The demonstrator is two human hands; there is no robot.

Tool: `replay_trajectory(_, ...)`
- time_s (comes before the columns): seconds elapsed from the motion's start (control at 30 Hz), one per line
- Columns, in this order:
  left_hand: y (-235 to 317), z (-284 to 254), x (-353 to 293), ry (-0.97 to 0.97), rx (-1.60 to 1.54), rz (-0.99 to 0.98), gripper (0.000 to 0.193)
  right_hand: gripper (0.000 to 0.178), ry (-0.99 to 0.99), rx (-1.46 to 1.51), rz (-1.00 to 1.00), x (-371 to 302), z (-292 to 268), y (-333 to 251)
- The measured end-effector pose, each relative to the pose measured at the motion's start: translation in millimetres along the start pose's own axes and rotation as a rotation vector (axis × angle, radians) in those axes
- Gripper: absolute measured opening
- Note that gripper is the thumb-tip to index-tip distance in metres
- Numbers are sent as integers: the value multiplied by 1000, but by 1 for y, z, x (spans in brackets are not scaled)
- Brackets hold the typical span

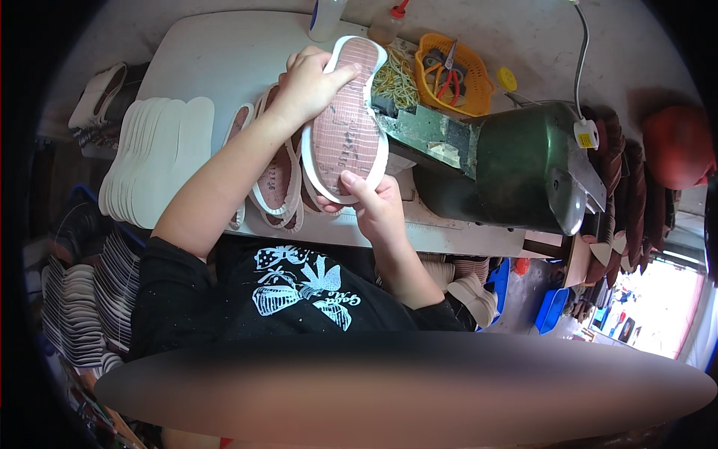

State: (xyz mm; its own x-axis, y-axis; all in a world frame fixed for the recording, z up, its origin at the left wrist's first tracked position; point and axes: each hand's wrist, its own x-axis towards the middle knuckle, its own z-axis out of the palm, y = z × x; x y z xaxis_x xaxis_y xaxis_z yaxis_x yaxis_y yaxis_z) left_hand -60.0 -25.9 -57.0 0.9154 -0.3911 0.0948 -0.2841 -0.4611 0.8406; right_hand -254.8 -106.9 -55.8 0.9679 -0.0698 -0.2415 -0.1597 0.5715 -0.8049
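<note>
With both hands I hold up a shoe sole piece, striped pinkish-brown fabric with dark stamped marks and a white raised rim. My left hand grips its narrower upper end, thumb lying on the fabric. At the wider lower end my right hand pinches the rim, thumb on top and fingers underneath. The piece's right edge is against or very near the tip of a dark green machine arm; actual contact cannot be made out. Similar white-rimmed pieces lie overlapping on the table behind my left forearm.
Left on the white table stands a fanned row of white sole-shaped sheets. The green machine body fills the right side. Behind it are an orange basket of tools, yellowish strands and a red-tipped bottle. Stacked soles stand lower left.
</note>
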Motion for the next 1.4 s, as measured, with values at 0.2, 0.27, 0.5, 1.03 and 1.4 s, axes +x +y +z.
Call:
replay_trajectory(0.2, -5, -10, 29, 221, 472, 302, 57, 24, 123, 94, -104, 25, 22, -1)
replay_trajectory(0.27, 8, -29, 41, -89, 310, 499, 58, 27, 131, 67, -135, 32, 25, -9)
replay_trajectory(0.5, 39, -53, 71, -1085, 232, 307, 41, 36, 191, 82, -144, 44, 31, -13)
replay_trajectory(1.03, 25, -80, 15, -813, 261, 61, 47, 37, 113, 64, -201, 46, 22, -14)
replay_trajectory(1.4, 38, -71, -35, -785, -96, -393, 53, 24, 35, -71, -53, 19, 2, -11)
